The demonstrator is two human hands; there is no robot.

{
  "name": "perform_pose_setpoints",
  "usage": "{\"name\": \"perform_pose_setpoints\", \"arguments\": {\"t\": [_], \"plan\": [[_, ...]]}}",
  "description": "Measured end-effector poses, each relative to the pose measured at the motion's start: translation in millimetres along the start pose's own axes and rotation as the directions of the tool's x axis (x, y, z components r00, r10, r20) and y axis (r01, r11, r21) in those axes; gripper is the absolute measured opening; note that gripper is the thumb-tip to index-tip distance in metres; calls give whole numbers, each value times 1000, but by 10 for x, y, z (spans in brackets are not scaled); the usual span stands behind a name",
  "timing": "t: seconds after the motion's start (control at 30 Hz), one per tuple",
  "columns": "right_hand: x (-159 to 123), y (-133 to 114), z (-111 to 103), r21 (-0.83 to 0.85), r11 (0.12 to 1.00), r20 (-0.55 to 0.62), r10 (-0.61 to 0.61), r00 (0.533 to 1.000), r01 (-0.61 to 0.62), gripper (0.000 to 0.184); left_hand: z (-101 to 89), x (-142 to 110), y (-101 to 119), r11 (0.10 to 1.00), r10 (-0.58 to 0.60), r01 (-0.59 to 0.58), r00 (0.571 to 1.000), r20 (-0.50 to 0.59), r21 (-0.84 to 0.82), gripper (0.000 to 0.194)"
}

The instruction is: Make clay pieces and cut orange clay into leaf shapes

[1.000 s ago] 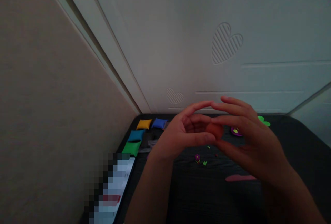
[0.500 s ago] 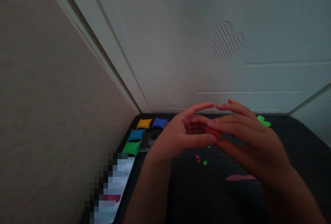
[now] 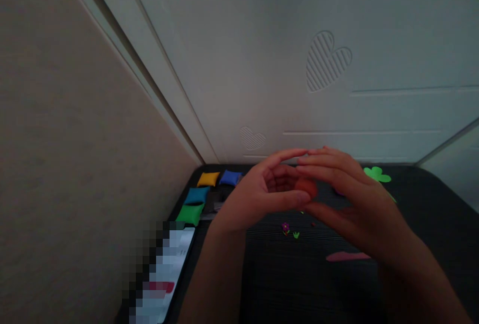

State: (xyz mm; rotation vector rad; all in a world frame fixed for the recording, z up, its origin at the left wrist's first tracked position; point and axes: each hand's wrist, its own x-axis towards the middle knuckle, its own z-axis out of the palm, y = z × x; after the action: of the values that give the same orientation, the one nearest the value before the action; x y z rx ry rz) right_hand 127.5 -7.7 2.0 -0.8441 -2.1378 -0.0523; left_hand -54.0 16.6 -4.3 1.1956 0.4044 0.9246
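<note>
A round red-orange ball of what looks like modelling clay [image 3: 307,188] is held above the table between my two hands. My left hand [image 3: 254,197] grips it from the left, thumb across its lower front and fingers curled behind. From the other side, my right hand [image 3: 355,204] has its thumb at the ball's lower edge and its fingers arched over the top. Below lie a small purple flower [image 3: 285,226], a tiny green leaf piece [image 3: 296,235] and a small reddish bit [image 3: 313,224]. A pink plastic knife [image 3: 346,256] is partly covered by my right wrist.
Yellow [image 3: 208,179], blue [image 3: 230,178], teal [image 3: 197,195] and green [image 3: 190,214] soft packets lie at the dark table's [image 3: 299,289] back left. A phone [image 3: 168,274], partly pixelated, rests at the left edge. Behind my right hand is a green flower shape [image 3: 377,174]. A white panel [image 3: 262,65] rises behind.
My right hand shifts slightly over the ball, its fingers covering more of it half a second ago, and now sits a little further left. The ball has turned or moved slightly left.
</note>
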Motion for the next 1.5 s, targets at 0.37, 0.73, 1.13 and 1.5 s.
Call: {"name": "perform_pose_setpoints", "arguments": {"t": [0.37,0.73,1.13,1.5], "plan": [[-5,27,21,-16,999,-22,29,999,-29,34,-4,1,-1,1000,18,-18,1000,-21,20,58],[-2,36,24,-31,999,-12,20,1000,-21,29,-3,7,-16,1000,-2,2,1000,-29,2,58],[3,16,19,-31,997,17,75,997,-75,30,-46,14,-23,1000,-18,18,1000,-2,15,59],[-3,29,45,-21,994,12,108,994,-107,28,-39,10,-10,1000,13,-12,1000,-21,16,56]]}}
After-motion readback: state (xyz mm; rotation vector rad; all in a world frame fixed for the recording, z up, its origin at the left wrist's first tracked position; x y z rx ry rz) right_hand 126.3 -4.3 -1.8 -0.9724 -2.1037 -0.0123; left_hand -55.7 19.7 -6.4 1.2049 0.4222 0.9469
